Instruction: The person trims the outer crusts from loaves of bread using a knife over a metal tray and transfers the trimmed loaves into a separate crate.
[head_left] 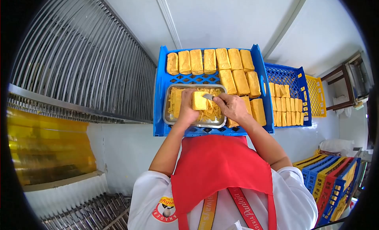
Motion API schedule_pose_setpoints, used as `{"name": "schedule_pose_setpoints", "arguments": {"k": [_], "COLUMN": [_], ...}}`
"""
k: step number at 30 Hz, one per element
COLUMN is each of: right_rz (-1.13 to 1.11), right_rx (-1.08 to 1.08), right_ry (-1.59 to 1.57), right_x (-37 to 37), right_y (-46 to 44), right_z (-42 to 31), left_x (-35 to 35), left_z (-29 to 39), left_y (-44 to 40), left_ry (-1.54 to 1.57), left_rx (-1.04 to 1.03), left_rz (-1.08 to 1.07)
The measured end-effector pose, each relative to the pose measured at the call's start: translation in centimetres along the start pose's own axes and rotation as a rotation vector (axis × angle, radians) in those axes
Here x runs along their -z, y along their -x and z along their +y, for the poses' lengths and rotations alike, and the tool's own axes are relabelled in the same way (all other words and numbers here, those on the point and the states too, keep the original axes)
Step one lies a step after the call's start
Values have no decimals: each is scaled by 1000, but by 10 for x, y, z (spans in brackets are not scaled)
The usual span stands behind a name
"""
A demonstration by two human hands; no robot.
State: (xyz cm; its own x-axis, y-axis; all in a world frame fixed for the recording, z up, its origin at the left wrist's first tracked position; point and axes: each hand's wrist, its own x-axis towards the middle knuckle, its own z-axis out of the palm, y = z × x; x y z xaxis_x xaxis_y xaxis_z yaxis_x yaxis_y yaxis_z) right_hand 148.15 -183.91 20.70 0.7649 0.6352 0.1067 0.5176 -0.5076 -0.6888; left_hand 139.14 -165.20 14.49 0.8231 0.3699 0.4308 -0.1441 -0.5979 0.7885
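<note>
My left hand [187,107] is wrapped round a yellow block [199,101] above a metal tray [167,118]. In my right hand [233,107] is a small knife [208,97], its blade against the block's upper right edge. Yellow shavings [213,111] lie in the tray under my hands, and another yellow piece [176,98] rests at its left side. The tray sits in a blue crate [159,91], where whole yellow blocks [196,62] stand in a row at the back and more lie at the right, partly under my right hand.
To the right, another blue crate [282,74] holds several smaller blocks, with a yellow crate [314,95] beyond it. A metal rack [87,52] stands close on the left. Stacked coloured crates [329,178] are at the lower right.
</note>
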Motion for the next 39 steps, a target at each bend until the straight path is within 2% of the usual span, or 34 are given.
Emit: {"name": "schedule_pose_setpoints", "arguments": {"k": [2,7,9,14,18,20,26,27,28,29,30,31,32,33,34,35,36,38,39], "right_rz": [27,-114,-165,-329,-322,-301,-369,-372,-280,-185,-186,-127,-71,-78,-96,-116,-122,-96,-86], "right_rx": [95,79,69,-44,-123,-165,-283,-281,-146,-12,-11,26,63,68,11,-50,-43,-301,-358], "right_ry": [64,-24,-52,-215,-369,-166,-33,-30,90,208,208,38,-133,-135,-367,-600,-603,-506,-279], "right_x": [-5,-3,-1,-4,-13,-14,2,1,-1,-4,-8,-9,-11,-12,-13,-15,-15,-5,9], "right_y": [-2,-6,-8,-14,-14,-13,-7,-4,0,3,3,2,1,0,-2,-3,-6,-10,-9], "right_z": [4,11,15,26,23,19,7,13,19,24,28,27,26,25,22,19,25,40,43], "left_x": [-3,-8,-11,-14,-19,-23,-4,-2,0,2,4,7,6,3,0,-3,-1,6,11], "left_z": [-3,4,4,-3,10,12,2,-5,-5,-5,-5,0,6,14,22,20,13,1,-3], "left_y": [3,1,0,-2,-6,-5,-6,-5,-4,-2,-1,-3,-2,-2,-3,-4,-6,-9,-9], "left_ry": [12,-14,-11,-1,-34,-41,-159,-190,-191,-99,-6,47,46,370,696,722,717,156,-212], "left_rx": [27,1,64,53,100,89,28,31,35,134,230,294,298,440,573,532,532,483,341], "left_rz": [-16,-10,-26,-61,-1,20,43,62,65,57,48,-90,-87,-207,-321,-344,-336,-267,-128]}}
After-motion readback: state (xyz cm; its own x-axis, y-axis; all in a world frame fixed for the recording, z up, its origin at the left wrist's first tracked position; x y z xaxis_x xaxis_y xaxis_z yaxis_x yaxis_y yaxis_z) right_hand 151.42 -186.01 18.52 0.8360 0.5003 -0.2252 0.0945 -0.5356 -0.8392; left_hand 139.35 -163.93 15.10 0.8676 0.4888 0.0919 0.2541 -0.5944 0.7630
